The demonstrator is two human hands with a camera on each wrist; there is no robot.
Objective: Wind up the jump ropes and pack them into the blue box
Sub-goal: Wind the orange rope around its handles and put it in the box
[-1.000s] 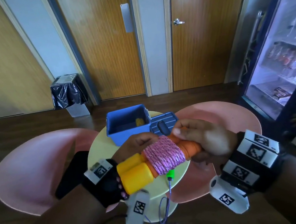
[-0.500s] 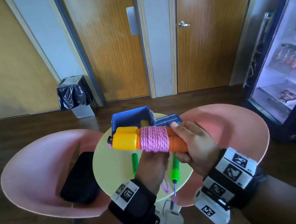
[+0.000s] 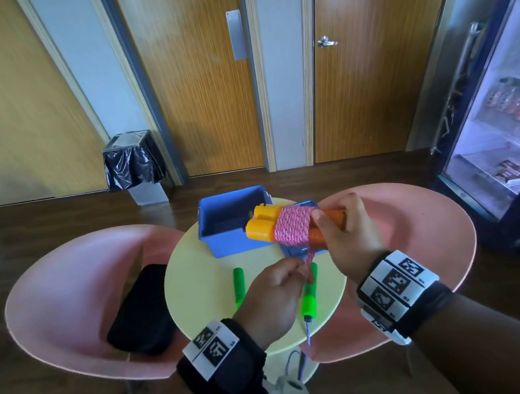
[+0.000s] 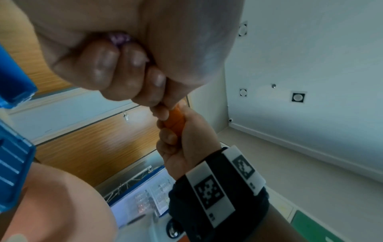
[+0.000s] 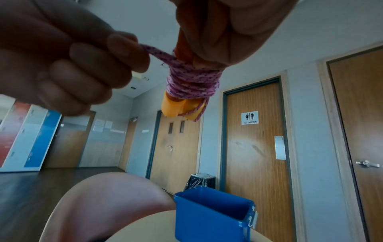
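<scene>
My right hand [image 3: 337, 240] grips the orange handles [image 3: 326, 226] of a jump rope whose pink rope [image 3: 292, 228] is wound round them; the yellow handle ends [image 3: 258, 226] point left over the blue box [image 3: 220, 230]. My left hand [image 3: 292, 273] pinches the loose end of the pink rope [image 5: 159, 53] just below the bundle. A second jump rope with green handles [image 3: 308, 291] lies on the round table [image 3: 197, 286], its purple cord hanging off the front edge. The right wrist view shows the wound bundle [image 5: 190, 83] above the open blue box [image 5: 211, 212].
The box's blue lid [image 3: 299, 250] lies to the right of the box, under the bundle. Two pink chairs [image 3: 69, 287] flank the small table; a black pouch [image 3: 142, 308] lies on the left one. A bin [image 3: 133, 165], doors and a drinks fridge [image 3: 508, 126] stand behind.
My left hand let go of the bundle and dropped below it, now pinching the rope's loose end. My right hand carried the bundle farther away, toward the blue box.
</scene>
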